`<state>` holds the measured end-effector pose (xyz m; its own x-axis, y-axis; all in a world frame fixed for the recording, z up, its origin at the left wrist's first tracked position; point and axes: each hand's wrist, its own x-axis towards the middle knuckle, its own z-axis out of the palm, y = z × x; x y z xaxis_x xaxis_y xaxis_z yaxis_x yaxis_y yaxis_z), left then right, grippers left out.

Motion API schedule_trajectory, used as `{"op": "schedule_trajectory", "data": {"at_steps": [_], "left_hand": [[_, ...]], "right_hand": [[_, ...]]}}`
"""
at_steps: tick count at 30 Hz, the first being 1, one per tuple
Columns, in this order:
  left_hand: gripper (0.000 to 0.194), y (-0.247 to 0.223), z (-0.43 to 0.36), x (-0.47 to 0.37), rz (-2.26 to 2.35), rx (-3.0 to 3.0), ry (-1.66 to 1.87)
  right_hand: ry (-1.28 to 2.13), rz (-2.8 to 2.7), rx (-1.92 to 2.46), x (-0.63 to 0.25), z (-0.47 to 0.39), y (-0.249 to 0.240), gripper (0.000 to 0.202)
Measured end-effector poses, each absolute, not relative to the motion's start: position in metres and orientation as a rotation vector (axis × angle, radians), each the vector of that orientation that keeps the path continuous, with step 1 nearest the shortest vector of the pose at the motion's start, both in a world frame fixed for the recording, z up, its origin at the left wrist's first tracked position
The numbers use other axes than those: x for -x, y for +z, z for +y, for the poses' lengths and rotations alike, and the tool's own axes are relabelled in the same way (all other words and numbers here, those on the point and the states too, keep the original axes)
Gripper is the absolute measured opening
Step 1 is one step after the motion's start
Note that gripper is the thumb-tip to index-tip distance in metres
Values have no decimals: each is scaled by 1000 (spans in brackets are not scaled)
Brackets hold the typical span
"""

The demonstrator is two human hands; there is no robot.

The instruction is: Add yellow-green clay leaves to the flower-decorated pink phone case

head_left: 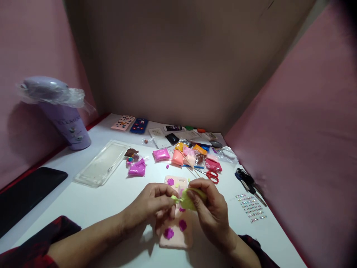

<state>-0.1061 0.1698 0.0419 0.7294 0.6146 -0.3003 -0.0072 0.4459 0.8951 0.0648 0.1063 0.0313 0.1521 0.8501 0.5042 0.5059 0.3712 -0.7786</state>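
My right hand is closed around a packet of yellow-green modelling clay. Between the fingertips of my left hand is a small pinch of the same clay, close against the packet's end. Whether a thin strand still joins the two is hard to make out. Both hands are above a pale pink phone case that lies flat on the table. Purple flower-like clay pieces and small yellow-green bits are on the case, partly hidden by my hands.
Several colored clay packets, red-handled scissors and thin sticks lie beyond the case. A clear plastic case and a purple tumbler are left. Keys and a gem sticker sheet lie right. A black phone-like slab is front left.
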Motion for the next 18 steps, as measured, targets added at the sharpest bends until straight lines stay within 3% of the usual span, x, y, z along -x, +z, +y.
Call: {"op": "schedule_trajectory", "data": {"at_steps": [18], "left_hand": [[31,38,173,106,767,-1096,302]], "right_hand": [[342,-1700,1008,-64,106,30,27]]}}
